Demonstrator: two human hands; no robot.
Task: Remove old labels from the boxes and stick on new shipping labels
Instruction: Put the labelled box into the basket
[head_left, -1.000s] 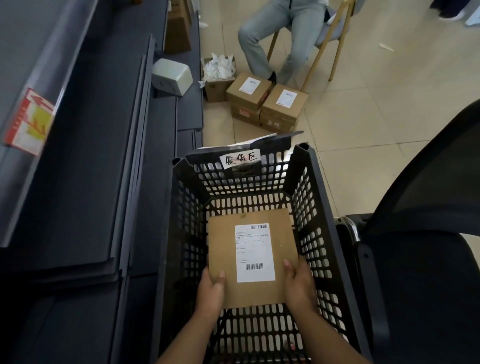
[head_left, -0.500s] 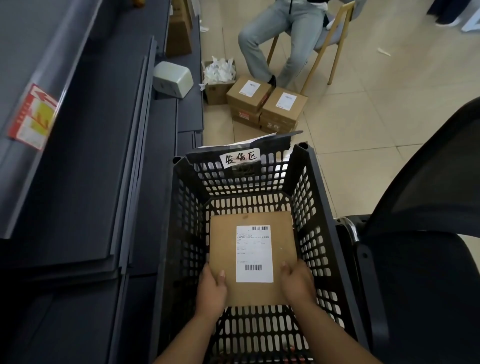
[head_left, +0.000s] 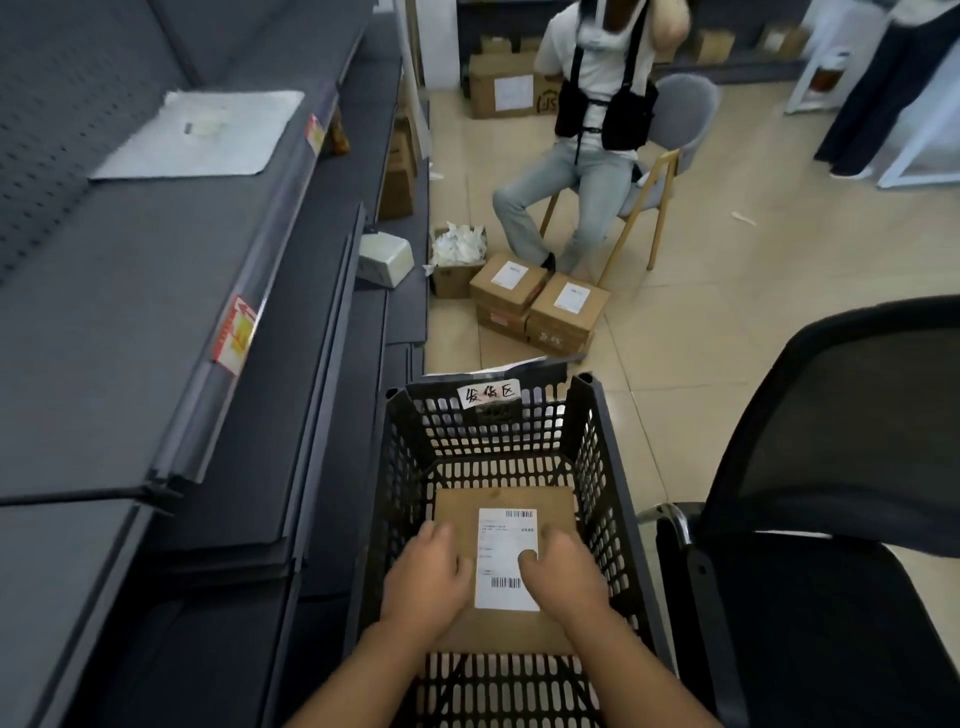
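Note:
A flat brown cardboard box (head_left: 503, 498) lies on the bottom of a black perforated basket (head_left: 609, 447). It carries a white shipping label (head_left: 506, 545) with barcodes, face up. My left hand (head_left: 426, 579) lies over the box's left part, beside the label. My right hand (head_left: 567, 574) lies over the right part, its thumb on the label's edge. The fingers of both are loosely bent and touch the top; neither grips an edge. A handwritten paper tag (head_left: 488, 395) is stuck on the basket's far wall.
Dark grey shelves (head_left: 156, 322) run along the left, with a white device (head_left: 385, 260) on a low one. A black mesh office chair (head_left: 831, 467) stands close on the right. Labelled boxes (head_left: 540, 306), a box of crumpled paper (head_left: 457, 254) and a seated person (head_left: 587, 156) are ahead.
My hands slid from the box's near corners onto its top and no longer clasp the edges. The box has settled on the basket bottom. The view tilted up.

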